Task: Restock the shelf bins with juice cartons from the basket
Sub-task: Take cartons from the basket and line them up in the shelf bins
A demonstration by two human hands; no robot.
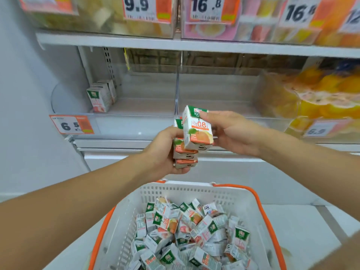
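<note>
Glossy white cardboard with a green top band and an orange fruit print: that is the small box-shaped juice carton (197, 128) my right hand (231, 131) pinches, forefinger curled over its top corner and the other fingers behind its far side. It stands nearly upright, tipped a little to the left, in front of the shelf. Just beside and below it, my left hand (165, 152) wraps its curled fingers round a stack of the same little cartons (185, 152), their flat folded bottoms facing me; the single carton touches the top of that stack.

Below both hands sits the white plastic basket (187, 190) with a perforated grid wall and smooth orange handles (259, 203) lying along its rim. Inside it lies a loose heap of juice cartons (191, 230), tumbled at every angle, some showing green tops, some grey printed sides.

Ahead, the clear hard-plastic shelf bin (136, 125) on the white metal shelf holds a few upright cartons (101, 96) pushed into its back left corner, well apart from my hands. An orange and white price tag (71, 124) reading 6.5 is fixed to the bin's front left. A transparent divider (176, 90) separates this bin from the one to its right. Further right, a bin of soft yellow-orange fruit packs (321, 94) looks blurred.
</note>
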